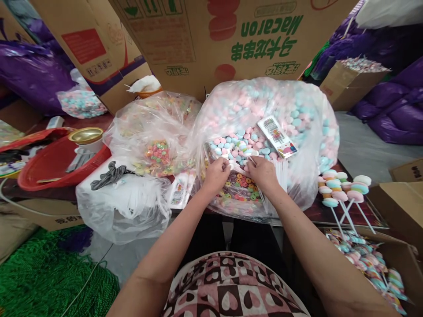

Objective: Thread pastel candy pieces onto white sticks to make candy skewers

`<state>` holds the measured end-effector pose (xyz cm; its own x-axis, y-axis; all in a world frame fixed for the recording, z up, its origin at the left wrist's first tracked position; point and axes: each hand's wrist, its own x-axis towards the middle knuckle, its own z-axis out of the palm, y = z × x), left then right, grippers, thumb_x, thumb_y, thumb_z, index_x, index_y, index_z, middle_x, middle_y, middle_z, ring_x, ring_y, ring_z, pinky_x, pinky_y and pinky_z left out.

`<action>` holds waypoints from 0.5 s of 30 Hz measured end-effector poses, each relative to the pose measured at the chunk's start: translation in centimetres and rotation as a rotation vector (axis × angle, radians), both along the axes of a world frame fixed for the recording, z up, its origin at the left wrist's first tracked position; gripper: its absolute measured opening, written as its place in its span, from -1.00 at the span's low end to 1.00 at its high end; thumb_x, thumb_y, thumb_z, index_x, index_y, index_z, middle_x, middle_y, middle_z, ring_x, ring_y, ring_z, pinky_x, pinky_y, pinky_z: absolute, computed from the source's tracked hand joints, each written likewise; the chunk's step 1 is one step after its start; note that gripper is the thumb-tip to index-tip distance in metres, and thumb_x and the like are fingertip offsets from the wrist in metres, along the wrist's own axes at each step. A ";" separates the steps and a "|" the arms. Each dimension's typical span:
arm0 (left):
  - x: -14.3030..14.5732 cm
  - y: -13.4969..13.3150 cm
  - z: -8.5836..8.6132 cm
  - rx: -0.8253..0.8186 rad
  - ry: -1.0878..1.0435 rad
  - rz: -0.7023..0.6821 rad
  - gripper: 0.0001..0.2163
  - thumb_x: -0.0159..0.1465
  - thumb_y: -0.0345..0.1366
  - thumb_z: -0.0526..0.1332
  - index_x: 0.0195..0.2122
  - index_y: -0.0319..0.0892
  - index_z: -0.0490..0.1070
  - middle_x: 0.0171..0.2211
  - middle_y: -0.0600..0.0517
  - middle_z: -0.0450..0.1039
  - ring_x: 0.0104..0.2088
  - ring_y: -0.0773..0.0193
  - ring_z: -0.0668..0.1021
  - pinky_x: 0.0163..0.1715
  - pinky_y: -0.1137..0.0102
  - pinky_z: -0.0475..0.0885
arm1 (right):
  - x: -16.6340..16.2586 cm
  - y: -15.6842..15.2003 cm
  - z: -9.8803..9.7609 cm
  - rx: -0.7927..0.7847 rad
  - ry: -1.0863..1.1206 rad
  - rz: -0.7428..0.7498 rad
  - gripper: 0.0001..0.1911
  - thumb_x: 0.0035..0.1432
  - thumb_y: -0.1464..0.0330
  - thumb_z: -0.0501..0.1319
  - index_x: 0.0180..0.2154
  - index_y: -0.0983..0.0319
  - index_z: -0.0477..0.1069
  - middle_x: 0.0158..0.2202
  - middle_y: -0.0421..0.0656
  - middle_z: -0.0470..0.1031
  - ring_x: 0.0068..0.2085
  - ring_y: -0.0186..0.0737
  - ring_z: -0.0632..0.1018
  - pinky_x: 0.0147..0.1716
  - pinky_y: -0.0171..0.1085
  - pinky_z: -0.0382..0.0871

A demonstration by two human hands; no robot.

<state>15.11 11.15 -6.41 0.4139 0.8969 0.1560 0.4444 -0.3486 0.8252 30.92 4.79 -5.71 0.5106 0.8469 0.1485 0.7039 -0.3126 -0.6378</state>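
Note:
My left hand (216,176) is closed in a pinch at the near side of a big clear plastic bag (307,176). A small pale candy (231,166) shows at its fingertips. Close by on the right, my right hand (262,174) is closed too, with what looks like a thin white stick between thumb and fingers. Pink and blue button-shaped candies (238,141) fill the bag behind both hands. Colourful ring candies (243,181) lie below and between them. White sticks (280,174) stand beside my right hand. A stack of printed labels (277,136) rests on the candies.
A second bag of ring candies (158,152) sits to the left, near a white plastic bag (122,202) and a red basket (62,165) with a gold bowl (86,135). Candy skewers (342,189) lie at the right edge above an open box (403,259). A Macaron carton (205,44) stands behind.

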 end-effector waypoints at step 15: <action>-0.8 -4.6 0.1 -0.764 -0.729 0.050 -0.77 0.06 -0.22 0.37 -0.33 -0.20 0.39 -0.41 0.12 0.43 -0.42 0.40 0.51 -0.46 0.49 0.38 | -2.8 -3.8 1.5 0.230 0.789 0.027 -0.71 -0.04 0.15 0.33 -0.44 0.21 0.36 -0.63 -0.35 0.25 -0.63 -0.41 0.18 -0.61 -0.34 0.06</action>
